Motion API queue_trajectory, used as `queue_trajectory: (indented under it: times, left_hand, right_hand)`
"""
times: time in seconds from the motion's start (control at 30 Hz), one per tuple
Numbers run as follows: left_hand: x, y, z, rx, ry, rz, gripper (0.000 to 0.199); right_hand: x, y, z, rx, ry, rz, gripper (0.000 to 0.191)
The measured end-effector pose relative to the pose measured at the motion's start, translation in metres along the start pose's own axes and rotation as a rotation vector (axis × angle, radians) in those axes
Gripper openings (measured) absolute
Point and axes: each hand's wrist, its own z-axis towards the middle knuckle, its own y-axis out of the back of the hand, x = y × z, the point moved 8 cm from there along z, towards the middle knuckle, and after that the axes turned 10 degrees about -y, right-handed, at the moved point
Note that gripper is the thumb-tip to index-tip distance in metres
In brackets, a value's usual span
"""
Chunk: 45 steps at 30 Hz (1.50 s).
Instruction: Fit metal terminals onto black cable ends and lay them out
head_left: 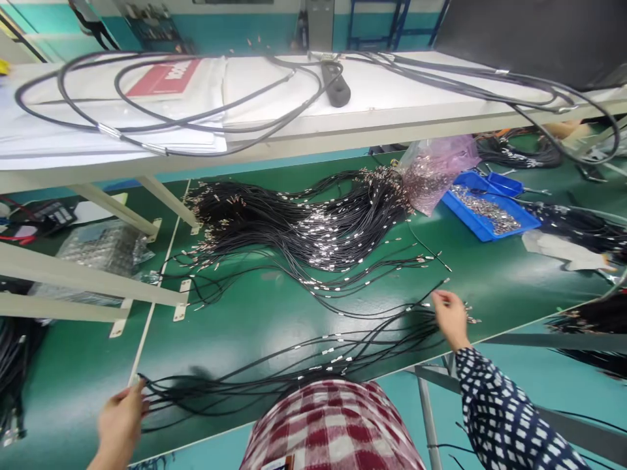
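A long green worktop [245, 320] with a smooth surface extends beneath and beyond both hands. A white raised shelf [401, 127] spans the worktop, farther from the hands. A large pile of black cables with silver bands [304, 228] lies on the worktop beyond the hands, mainly between their left and right positions. A smaller loose bundle of black cables with silver bands [313, 375] lies on the worktop, running from the left hand to the right hand. A shallow blue plastic tray [467, 220] sits beyond the right hand and contains small metal parts [494, 215]. A translucent pink plastic bag [431, 170] stands beyond the right hand, between the large pile and the tray. The left hand [121, 414] is closed on the left end of the smaller bundle; the number of cables gripped cannot be determined. The right hand [450, 318] pinches one thin black cable near its tip, which points away from the hand.
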Motion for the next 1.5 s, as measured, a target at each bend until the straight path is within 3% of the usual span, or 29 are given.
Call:
queue_trajectory:
  times: [0.07,0.13,0.23,0.33,0.43,0.57,0.63,0.7,0.77,0.83,0.93,1.0,1.07,1.17,1.27,1.37,1.5]
  left_hand:
    - [-0.001,-0.041,-0.012,0.119,0.098,-0.037,0.038]
    - [-0.016,-0.091,-0.030,0.278,0.128,-0.095,0.026]
    - [-0.055,-0.162,-0.064,0.528,0.102,-0.190,0.017]
    - [-0.091,-0.202,-0.097,0.707,0.096,-0.286,0.015]
    - [-0.119,-0.216,-0.125,0.826,0.139,-0.412,0.014]
    - [-0.148,-0.222,-0.139,0.885,0.277,-0.658,0.036]
    - [-0.157,-0.220,-0.123,0.831,0.341,-0.772,0.043]
    - [-0.160,-0.213,-0.094,0.718,0.368,-0.843,0.036]
    - [-0.160,-0.199,-0.062,0.583,0.352,-0.875,0.028]
    - [-0.162,-0.178,-0.039,0.464,0.296,-0.885,0.026]
    - [-0.179,-0.146,-0.040,0.383,0.150,-0.878,0.028]
    - [-0.200,-0.134,-0.067,0.460,0.037,-0.844,0.030]
    - [-0.223,-0.133,-0.109,0.640,-0.049,-0.781,0.030]
    - [-0.250,-0.134,-0.168,0.907,-0.189,-0.637,0.033]
    - [-0.261,-0.130,-0.197,1.017,-0.349,-0.463,0.038]
    - [-0.260,-0.126,-0.201,1.025,-0.366,-0.408,0.041]
    - [-0.258,-0.121,-0.205,1.052,-0.330,-0.437,0.038]
  right_hand:
    - [0.038,-0.063,-0.032,0.241,0.191,-0.063,0.021]
    - [0.071,-0.124,-0.072,0.430,0.356,-0.127,0.020]
    - [0.110,-0.185,-0.119,0.546,0.503,-0.216,0.021]
    - [0.142,-0.196,-0.140,0.550,0.583,-0.268,0.020]
    - [0.169,-0.169,-0.160,0.575,0.715,-0.259,0.019]
    - [0.170,-0.115,-0.212,0.759,0.990,-0.253,0.016]
    - [0.147,-0.093,-0.239,0.870,1.157,-0.323,0.017]
    - [0.113,-0.079,-0.248,0.928,1.278,-0.433,0.022]
    - [0.078,-0.073,-0.236,0.920,1.295,-0.532,0.026]
    - [0.053,-0.074,-0.210,0.877,1.214,-0.598,0.027]
    - [0.047,-0.080,-0.175,0.853,0.994,-0.620,0.021]
    - [0.071,-0.083,-0.172,0.907,0.854,-0.543,0.018]
    - [0.115,-0.081,-0.187,0.979,0.772,-0.377,0.025]
    - [0.199,-0.063,-0.220,1.030,0.749,-0.025,0.025]
    - [0.257,-0.043,-0.241,1.050,0.726,0.280,0.027]
    - [0.281,-0.034,-0.251,1.072,0.747,0.430,0.023]
    - [0.282,-0.034,-0.250,1.064,0.714,0.432,0.029]
